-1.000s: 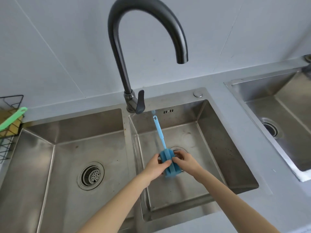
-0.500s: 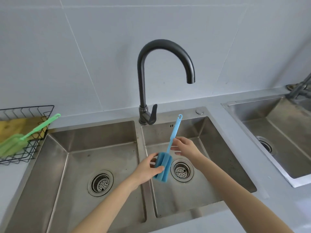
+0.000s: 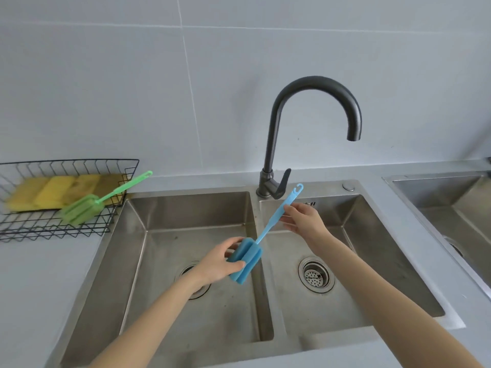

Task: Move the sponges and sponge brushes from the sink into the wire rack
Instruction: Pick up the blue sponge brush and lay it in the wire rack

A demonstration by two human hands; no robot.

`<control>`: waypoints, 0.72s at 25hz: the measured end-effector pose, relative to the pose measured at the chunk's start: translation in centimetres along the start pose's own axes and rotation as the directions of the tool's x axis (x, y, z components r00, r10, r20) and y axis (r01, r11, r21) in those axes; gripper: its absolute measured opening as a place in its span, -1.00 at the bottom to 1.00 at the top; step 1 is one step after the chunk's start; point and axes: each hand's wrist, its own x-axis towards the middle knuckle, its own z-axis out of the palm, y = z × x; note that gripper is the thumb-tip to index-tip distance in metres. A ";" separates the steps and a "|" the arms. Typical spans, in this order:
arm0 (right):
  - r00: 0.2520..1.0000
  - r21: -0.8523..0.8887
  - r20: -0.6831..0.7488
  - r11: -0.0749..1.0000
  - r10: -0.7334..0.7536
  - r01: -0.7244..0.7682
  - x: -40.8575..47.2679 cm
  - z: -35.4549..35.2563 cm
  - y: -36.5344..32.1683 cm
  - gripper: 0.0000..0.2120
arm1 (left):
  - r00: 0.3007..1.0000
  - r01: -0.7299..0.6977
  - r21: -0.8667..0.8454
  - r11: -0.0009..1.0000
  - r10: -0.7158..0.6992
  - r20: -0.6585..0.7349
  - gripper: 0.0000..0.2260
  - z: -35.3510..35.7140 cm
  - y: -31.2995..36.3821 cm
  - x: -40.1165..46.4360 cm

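At the far left, on the pale grey table (image 3: 39, 282), sits a black wire rack (image 3: 79, 229) against the tiled wall. Inside it lie several yellow rectangular sponges (image 3: 50, 193) side by side, and a green sponge brush (image 3: 82, 209) rests across them, its foam head low near the front wires and its thin handle slanting up over the rack's right rim.

Next comes the stainless steel double sink (image 3: 186, 203), with two basins parted by a narrow divider. A round drain shows in each basin; the left one is partly hidden behind the left forearm.

Above the divider, the left hand (image 3: 218, 264) wraps thumb and fingers around the blue foam head of a blue sponge brush (image 3: 245, 260). This grip is closed on the foam, thumb on the near side and fingers curled behind. The brush is held in the air, clear of the basin floor, tilted so that its long blue plastic handle rises up and to the right, ending in a hooked tip just beside the tap lever.

A dark curved gooseneck tap (image 3: 273, 144) stands behind the divider, its spout arching over the right basin.

Farther right, the right hand (image 3: 305, 219) pinches the upper part of the handle between thumb and fingertips, a light closed grip, with the other fingers loosely spread.

At the right edge, part of a second steel sink (image 3: 425, 187) is set into the table.
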 end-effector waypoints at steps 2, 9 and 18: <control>1.000 0.007 -0.014 1.000 -0.019 0.019 -0.5 2.1 -0.4 -0.87 | 0.999 -0.007 0.049 0.999 0.009 -0.046 -0.55 -2.0 -1.1 -1.0; 0.985 0.060 -0.072 0.986 -0.154 0.158 -1.6 9.5 -2.5 -0.84 | 0.974 0.015 0.192 0.981 0.029 -0.226 -0.55 -10.1 -4.3 -4.9; 0.976 0.165 0.012 0.963 -0.219 0.214 -1.2 18.4 -4.4 -0.80 | 0.904 0.008 0.295 0.956 0.118 -0.410 -0.54 -20.1 -6.2 -8.8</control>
